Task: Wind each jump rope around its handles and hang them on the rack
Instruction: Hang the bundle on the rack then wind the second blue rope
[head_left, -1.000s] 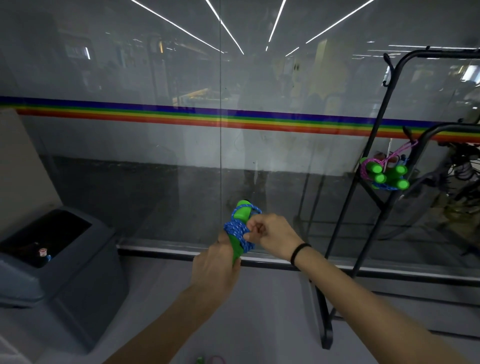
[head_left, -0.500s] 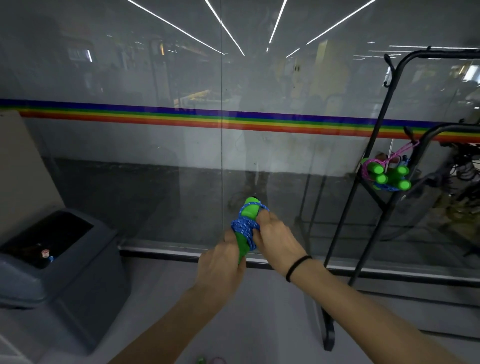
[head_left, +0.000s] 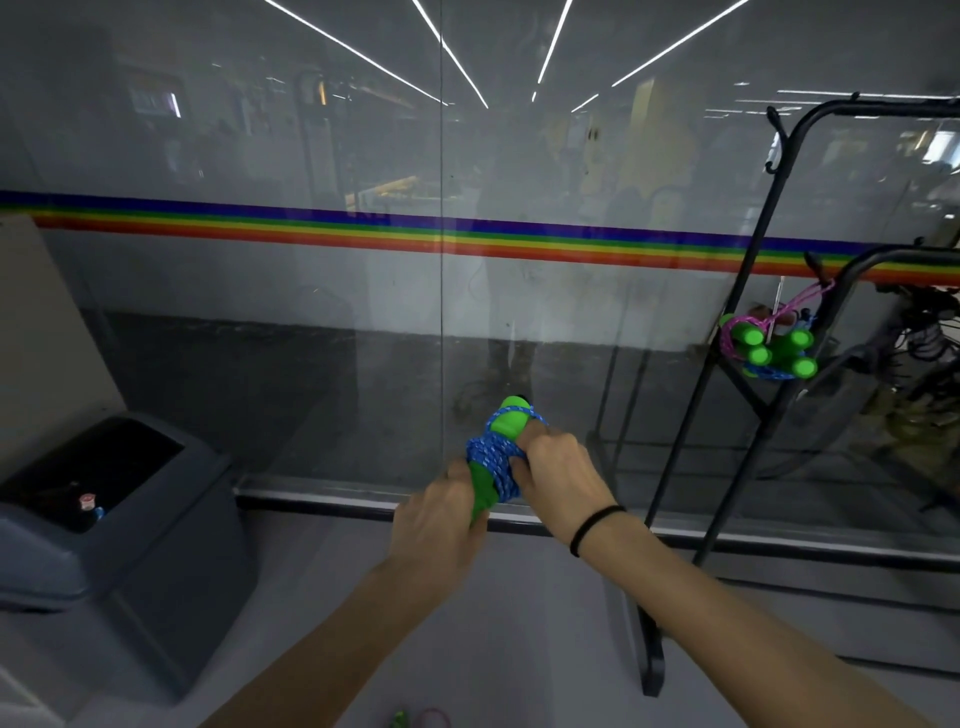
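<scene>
I hold a jump rope with green handles (head_left: 508, 418) upright in front of me, its blue rope (head_left: 491, 462) wound thickly round the handles. My left hand (head_left: 439, 522) grips the lower end of the handles. My right hand (head_left: 558, 475) presses against the blue coils from the right, fingers tucked into the rope. A black metal rack (head_left: 748, 395) stands at the right. Two wound jump ropes (head_left: 769, 348) with green handles hang on it, one pink and one blue.
A glass wall with a rainbow stripe (head_left: 363, 228) fills the view ahead. A grey bin (head_left: 119, 530) stands at the left. At the bottom edge, on the floor, lies a bit of another rope, green and pink (head_left: 415, 719).
My hands and the wound rope have drifted slightly right and up. My right hand has slid from pinching the rope beside the coils to pressing on them.
</scene>
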